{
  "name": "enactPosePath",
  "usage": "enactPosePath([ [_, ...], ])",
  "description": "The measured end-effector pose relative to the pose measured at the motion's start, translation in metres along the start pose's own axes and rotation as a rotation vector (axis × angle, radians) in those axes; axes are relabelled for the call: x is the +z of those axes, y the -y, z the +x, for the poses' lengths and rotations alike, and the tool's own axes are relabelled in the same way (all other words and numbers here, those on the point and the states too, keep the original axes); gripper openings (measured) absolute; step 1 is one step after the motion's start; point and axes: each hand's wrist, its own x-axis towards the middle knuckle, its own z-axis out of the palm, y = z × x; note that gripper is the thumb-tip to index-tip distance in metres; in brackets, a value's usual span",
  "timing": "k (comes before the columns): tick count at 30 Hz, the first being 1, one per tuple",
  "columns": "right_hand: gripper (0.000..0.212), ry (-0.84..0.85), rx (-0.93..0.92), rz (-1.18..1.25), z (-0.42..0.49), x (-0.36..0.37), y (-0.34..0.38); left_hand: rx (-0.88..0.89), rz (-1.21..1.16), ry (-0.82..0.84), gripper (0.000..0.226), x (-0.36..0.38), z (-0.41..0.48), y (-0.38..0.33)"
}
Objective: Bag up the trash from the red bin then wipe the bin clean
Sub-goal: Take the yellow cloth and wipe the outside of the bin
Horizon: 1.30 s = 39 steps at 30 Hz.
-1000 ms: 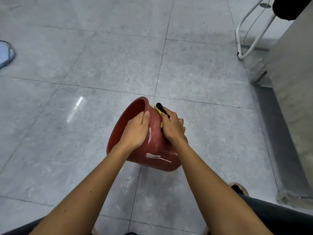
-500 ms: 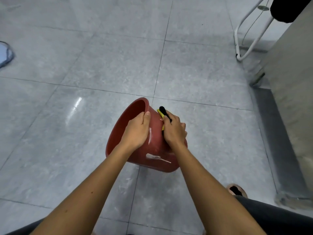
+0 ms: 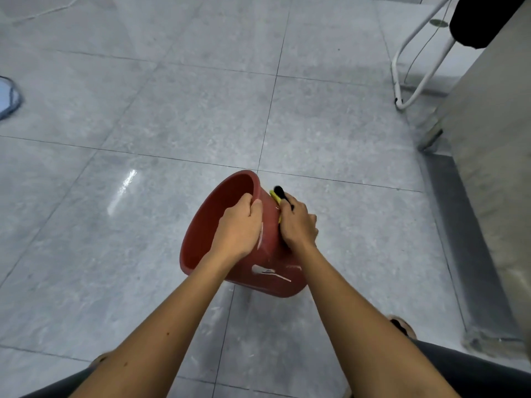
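Observation:
The red bin (image 3: 207, 225) is tilted on the tiled floor with its mouth facing up and to the left. White smears mark its lower outer wall. My left hand (image 3: 240, 225) grips the rim, fingers curled over the edge into the opening. My right hand (image 3: 297, 222) holds a yellow and black scrubber (image 3: 277, 195) pressed against the bin's outer right side. Most of the scrubber is hidden under my fingers.
A white tubular frame (image 3: 413, 67) stands at the upper right beside a grey cabinet side (image 3: 494, 145) with a dark baseboard strip. A pale blue object (image 3: 7, 99) lies at the left edge. My knees and one sandalled foot (image 3: 400, 326) are at the bottom.
My left hand's fingers have curled further over the rim into the opening. My right hand and the scrubber have shifted slightly along the bin's outer side. The bin stays tilted.

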Motion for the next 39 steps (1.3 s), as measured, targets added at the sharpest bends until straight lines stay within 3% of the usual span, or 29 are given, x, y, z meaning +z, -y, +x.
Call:
enactPosePath([
  [3,0.046,-0.109,0.345,0.058,-0.009,0.002,-0.022,-0.007,-0.064,-0.028,0.017,0.0,0.002,-0.001],
  [5,0.046,-0.155,0.467,0.163,-0.025,0.009,-0.021,0.089,-0.011,-0.043,0.018,0.002,0.003,-0.001],
  [7,0.045,-0.172,0.403,0.249,-0.033,0.015,-0.007,0.156,0.01,-0.098,0.018,0.005,0.004,0.0],
  [9,0.043,-0.13,0.194,0.215,-0.033,0.016,0.01,0.152,-0.026,-0.13,0.017,0.006,0.004,0.0],
  [12,0.041,-0.077,-0.033,0.108,-0.024,0.01,0.015,0.186,-0.082,-0.05,0.027,-0.004,0.005,0.005],
  [14,0.043,-0.066,0.044,0.063,-0.009,0.005,0.003,0.23,0.009,0.014,0.039,-0.016,-0.003,0.018],
  [16,0.044,-0.018,0.229,0.008,-0.001,0.0,-0.01,0.262,0.209,-0.05,0.046,-0.025,-0.018,0.041],
  [18,0.044,0.022,0.323,-0.049,-0.002,0.002,-0.015,0.236,0.251,-0.108,0.052,-0.033,-0.033,0.057],
  [20,0.044,0.032,0.24,-0.077,-0.008,0.009,-0.001,0.195,0.189,-0.122,0.056,-0.033,-0.032,0.06],
  [23,0.047,0.067,-0.032,0.003,-0.006,0.019,0.041,0.207,0.174,-0.13,0.047,-0.028,-0.014,0.044],
  [27,0.044,-0.021,-0.274,0.06,-0.01,0.021,0.04,0.212,0.159,-0.005,0.047,-0.018,0.004,0.028],
  [30,0.045,-0.078,-0.083,0.028,-0.002,0.01,-0.006,0.181,0.146,0.002,0.05,-0.017,0.012,0.027],
  [32,0.046,-0.057,0.149,0.03,0.003,0.005,-0.021,0.159,0.102,0.0,0.031,-0.018,0.013,0.033],
  [34,0.046,-0.09,0.255,0.053,-0.003,0.006,-0.021,0.164,0.123,0.001,0.016,-0.019,0.011,0.036],
  [36,0.043,-0.19,0.212,0.047,-0.023,0.019,-0.016,0.173,0.156,-0.002,0.026,-0.019,0.009,0.033],
  [39,0.048,-0.35,-0.085,-0.054,-0.064,0.042,-0.002,0.139,0.113,0.032,0.042,-0.017,0.004,0.026],
])
